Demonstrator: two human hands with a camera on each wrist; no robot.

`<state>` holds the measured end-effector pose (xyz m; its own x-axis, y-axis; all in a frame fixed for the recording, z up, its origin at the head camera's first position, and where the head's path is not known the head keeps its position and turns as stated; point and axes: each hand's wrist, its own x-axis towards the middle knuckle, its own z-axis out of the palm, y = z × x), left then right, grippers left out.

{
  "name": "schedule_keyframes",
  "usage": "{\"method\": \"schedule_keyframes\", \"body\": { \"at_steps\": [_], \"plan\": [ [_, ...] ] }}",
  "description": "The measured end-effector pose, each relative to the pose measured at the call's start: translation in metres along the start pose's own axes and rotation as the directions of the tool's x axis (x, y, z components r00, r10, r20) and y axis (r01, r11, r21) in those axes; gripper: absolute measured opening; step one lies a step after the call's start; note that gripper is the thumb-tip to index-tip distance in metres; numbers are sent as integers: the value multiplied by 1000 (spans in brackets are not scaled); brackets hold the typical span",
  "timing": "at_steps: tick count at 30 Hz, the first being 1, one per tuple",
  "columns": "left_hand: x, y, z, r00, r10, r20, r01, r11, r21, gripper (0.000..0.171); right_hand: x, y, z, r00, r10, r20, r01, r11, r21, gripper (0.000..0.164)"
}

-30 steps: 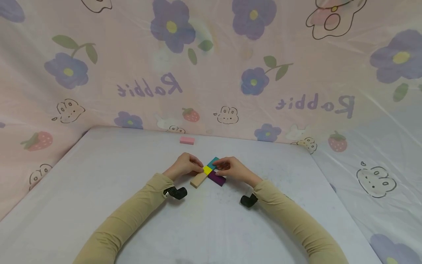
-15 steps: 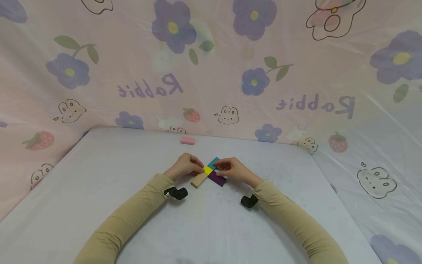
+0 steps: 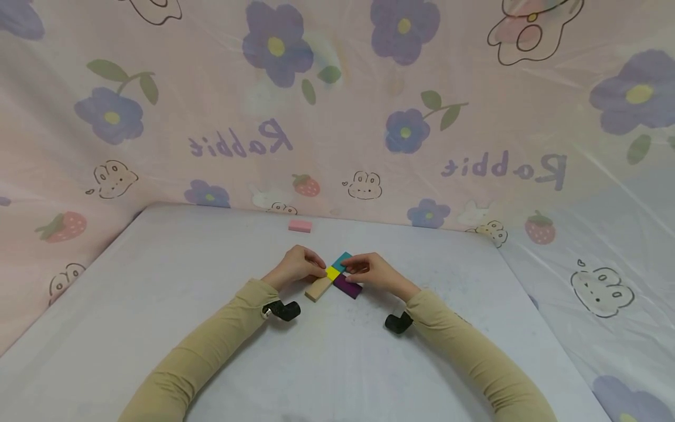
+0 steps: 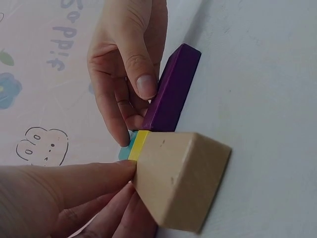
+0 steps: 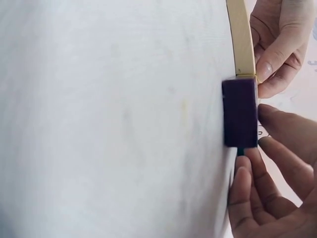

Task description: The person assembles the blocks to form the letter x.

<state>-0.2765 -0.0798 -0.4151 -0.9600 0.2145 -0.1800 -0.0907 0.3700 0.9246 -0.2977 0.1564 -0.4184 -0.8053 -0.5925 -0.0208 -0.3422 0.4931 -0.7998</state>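
Several small blocks lie joined on the white table around a yellow block (image 3: 333,273). A natural wood block (image 3: 318,289) extends toward the near left, a purple block (image 3: 348,286) toward the near right, a teal block (image 3: 340,259) toward the far right. My left hand (image 3: 295,264) touches the yellow block's left edge with its fingertips, near the wood block. My right hand (image 3: 375,273) is on the other side: its thumb (image 4: 147,87) rests against the purple block, and other fingertips reach the teal block. Parts of the teal block are hidden behind the right fingers.
A pink block (image 3: 300,226) lies apart near the table's back edge. Behind the table (image 3: 337,363) hangs a patterned cloth (image 3: 337,117) with flowers and rabbits, which also covers both sides. Black wrist cameras sit at both cuffs.
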Motion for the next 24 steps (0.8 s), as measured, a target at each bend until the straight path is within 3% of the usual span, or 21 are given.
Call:
{"method": "schedule_keyframes", "body": {
  "at_steps": [15, 24],
  "plan": [
    [0, -1, -2, 1000, 27, 9, -28, 999, 19, 16, -1, 0, 0, 1000, -19, 0, 19, 1000, 2, 38],
    [7, 0, -22, 997, 60, 40, -60, 998, -8, 27, -1, 2, 0, 999, -36, 4, 36, 999, 22, 40]
  ]
}}
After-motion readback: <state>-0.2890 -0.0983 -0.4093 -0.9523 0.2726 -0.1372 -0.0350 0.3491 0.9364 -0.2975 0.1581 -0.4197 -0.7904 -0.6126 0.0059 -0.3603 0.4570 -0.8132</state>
